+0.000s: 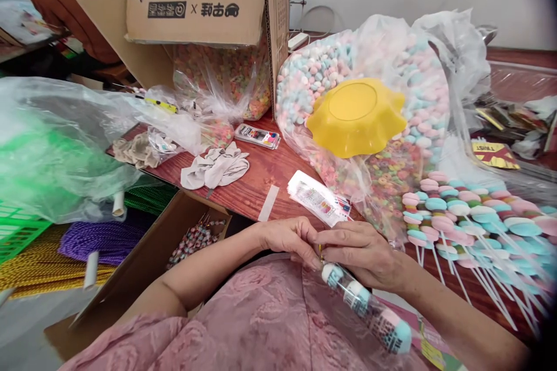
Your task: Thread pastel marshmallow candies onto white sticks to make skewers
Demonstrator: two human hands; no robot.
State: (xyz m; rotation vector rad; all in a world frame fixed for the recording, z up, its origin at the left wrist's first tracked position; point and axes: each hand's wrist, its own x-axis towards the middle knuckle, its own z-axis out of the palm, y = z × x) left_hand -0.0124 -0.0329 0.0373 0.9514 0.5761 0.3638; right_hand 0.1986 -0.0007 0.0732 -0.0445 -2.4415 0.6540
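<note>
Both my hands meet just in front of the table edge, over my lap in pink cloth. My left hand (290, 239) and my right hand (364, 252) pinch the top end of a clear wrapped candy skewer (371, 313), which slants down to the right with blue, white and pink discs inside a printed sleeve. A thin gold twist tie (321, 250) shows between my fingertips at the sleeve's neck. A pile of unwrapped candy skewers (470, 217) on white sticks lies on the table to the right of my hands.
A yellow bowl (357, 116) lies upside down on a big clear bag of pastel candies (317, 75). A cardboard box (204, 11) holds a bag of coloured rings. White gloves (215, 168), printed sleeves (317, 197) and an open carton of wrapped skewers (195, 237) are nearby. Another person sits far left.
</note>
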